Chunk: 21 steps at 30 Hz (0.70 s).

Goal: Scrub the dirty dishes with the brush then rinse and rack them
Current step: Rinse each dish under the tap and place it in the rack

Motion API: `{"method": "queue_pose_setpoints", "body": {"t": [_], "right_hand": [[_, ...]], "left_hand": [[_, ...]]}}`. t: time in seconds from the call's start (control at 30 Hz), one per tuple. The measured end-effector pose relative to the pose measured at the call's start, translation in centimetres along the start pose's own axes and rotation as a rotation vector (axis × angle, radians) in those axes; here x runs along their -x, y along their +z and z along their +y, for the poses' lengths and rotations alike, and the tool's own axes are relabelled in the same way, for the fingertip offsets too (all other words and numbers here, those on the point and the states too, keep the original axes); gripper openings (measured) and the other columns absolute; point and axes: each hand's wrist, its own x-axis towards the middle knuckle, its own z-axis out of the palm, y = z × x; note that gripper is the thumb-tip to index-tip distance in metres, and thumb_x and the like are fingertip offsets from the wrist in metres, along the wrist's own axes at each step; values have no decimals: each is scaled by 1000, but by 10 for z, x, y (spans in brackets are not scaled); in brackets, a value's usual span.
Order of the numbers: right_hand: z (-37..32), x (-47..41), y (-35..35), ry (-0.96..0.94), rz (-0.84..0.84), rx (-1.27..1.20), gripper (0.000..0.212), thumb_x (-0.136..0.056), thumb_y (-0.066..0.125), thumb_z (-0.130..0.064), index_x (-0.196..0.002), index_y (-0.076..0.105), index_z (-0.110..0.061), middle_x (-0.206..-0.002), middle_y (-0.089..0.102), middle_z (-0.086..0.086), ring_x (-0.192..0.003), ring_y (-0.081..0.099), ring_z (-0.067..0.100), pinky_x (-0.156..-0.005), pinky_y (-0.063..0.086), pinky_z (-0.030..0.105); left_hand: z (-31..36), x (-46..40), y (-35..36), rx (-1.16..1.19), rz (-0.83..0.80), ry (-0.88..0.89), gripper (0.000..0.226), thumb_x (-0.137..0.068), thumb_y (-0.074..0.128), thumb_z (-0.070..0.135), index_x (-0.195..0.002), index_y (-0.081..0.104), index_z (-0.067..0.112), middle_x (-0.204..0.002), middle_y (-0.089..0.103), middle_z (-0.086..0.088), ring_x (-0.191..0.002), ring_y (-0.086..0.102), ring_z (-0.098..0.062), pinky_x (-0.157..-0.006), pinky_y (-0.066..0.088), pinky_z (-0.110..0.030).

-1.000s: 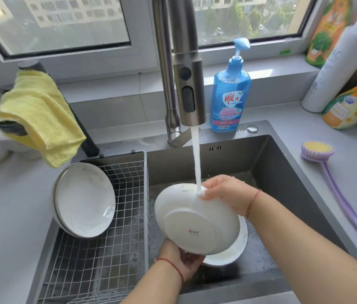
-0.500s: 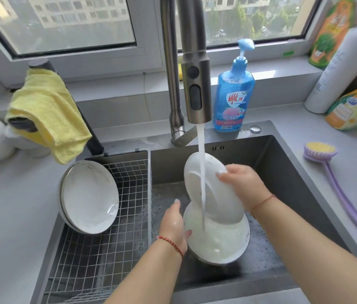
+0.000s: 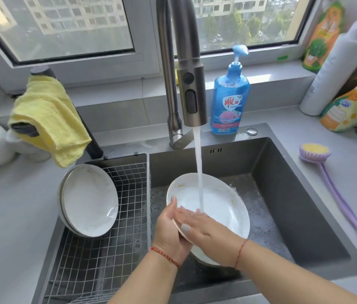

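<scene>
A white plate (image 3: 223,207) is tilted face up over the sink, and the tap's water stream (image 3: 199,172) lands on its inside. Small yellow specks cling near its rim. My left hand (image 3: 168,235) grips the plate's near-left rim. My right hand (image 3: 206,229) lies flat on the plate's inner surface, fingers stretched out under the water. A white edge shows below my right wrist; I cannot tell whether it is a second plate. The purple brush (image 3: 315,152) with yellow bristles lies on the counter to the right, untouched. White dishes (image 3: 89,200) lean in the wire rack (image 3: 107,260).
The faucet (image 3: 191,95) hangs over the dark sink (image 3: 293,194). A blue soap bottle (image 3: 230,102) stands behind the sink. A yellow cloth (image 3: 48,119) hangs at the left. Bottles and pouches (image 3: 337,91) crowd the right back corner.
The plate has turned from bottom up, through standing on edge, to face up under the stream. My right hand went from the rim onto its inside. My left hand took the near rim.
</scene>
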Motion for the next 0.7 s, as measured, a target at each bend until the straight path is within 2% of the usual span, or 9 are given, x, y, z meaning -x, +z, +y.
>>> {"method": "queue_pose_setpoints", "body": {"t": [0.1,0.17,0.23,0.3,0.4,0.47,0.53,0.6,0.7], "right_hand": [[2,-17,-8,31,-10,76,50,-105,22,-27,-151,5,-32,-156,-6,-19,-138,-15,-9,-115,-14,22],[14,-26,-14,77,-11,267,53,-102,20,-38,-149,-5,-37,-154,-19,-17,-138,-25,-4,-116,-18,29],[31,-31,-23,165,0,438,60,-100,17,-48,-150,-11,-33,-154,-27,-13,-139,-29,2,-115,-20,32],[44,-28,-29,286,-22,537,65,-99,14,-53,-151,-14,-26,-155,-26,-10,-140,-28,4,-114,-20,31],[44,-13,-27,394,-177,651,76,-93,-1,-63,-153,-8,-18,-160,-15,2,-146,-18,15,-118,-13,40],[30,1,-20,385,-262,596,89,-85,-8,-70,-153,-1,-13,-160,-8,12,-147,-10,25,-120,-4,44],[10,13,-12,366,-303,385,73,-96,6,-60,-153,-5,-16,-160,-13,8,-147,-14,24,-120,-3,40],[-6,14,-6,301,-331,189,60,-101,12,-50,-152,-9,-25,-158,-20,-2,-144,-22,15,-118,-8,34],[-12,-9,4,180,-259,125,50,-106,15,-33,-152,-3,-27,-160,-13,-6,-145,-19,12,-117,-10,37]], "left_hand": [[-6,8,1,25,-78,50,53,-95,52,43,-127,62,1,-121,66,-25,-114,63,-40,-106,43,-53],[-8,15,3,6,-136,51,46,-93,51,36,-121,67,3,-118,68,-25,-108,66,-39,-104,44,-51],[-7,19,4,8,-120,78,45,-83,54,29,-114,70,2,-111,70,-25,-97,69,-38,-98,48,-49],[-2,20,3,32,-91,116,47,-77,55,25,-115,68,1,-112,70,-25,-100,67,-40,-101,46,-52],[7,17,-2,40,-54,161,52,-75,55,24,-122,64,3,-117,69,-24,-109,63,-42,-103,44,-55],[11,14,-4,35,-39,172,53,-78,56,26,-125,62,3,-117,68,-23,-110,63,-43,-100,47,-55],[14,13,-6,22,-23,169,48,-88,53,30,-127,61,3,-116,69,-23,-108,65,-43,-95,49,-53],[13,11,-7,0,-8,135,48,-95,51,38,-126,61,4,-114,70,-23,-107,66,-43,-95,50,-54],[6,13,-5,16,3,85,52,-94,54,46,-125,60,6,-112,71,-22,-105,67,-43,-98,48,-58]]}}
